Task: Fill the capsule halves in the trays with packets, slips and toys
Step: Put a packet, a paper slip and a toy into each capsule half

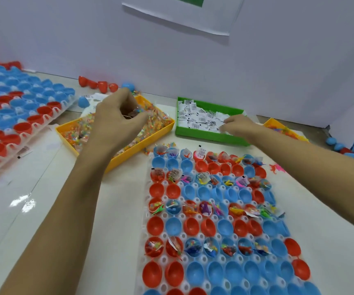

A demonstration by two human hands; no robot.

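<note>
Clear crinkly plastic packets of coloured beads [154, 122] fill the yellow plastic bin [142, 145]; judged light, soft and slippery, best taken by a pinch on a film edge or corner, not squeezed. Small white printed paper slips [199, 119] lie in the green plastic bin [210, 136]; likely featherweight, thin, prone to stick together, so peel one by a fingertip pinch at an edge. Left hand [118, 116] hangs over the yellow bin, fingers curled, tips pinching what looks like one packet. Right hand [239, 126] is down in the green bin's right end, fingers bent onto the slips; whether it has one pinched cannot be told. Red and blue plastic capsule halves [210, 228] sit in the white moulded tray [148, 184] on the pale surface [44, 209], just near of both bins; alternate rows hold packets, slips and small toys, the rest empty. Halves look rigid, light, tip-prone.
</note>
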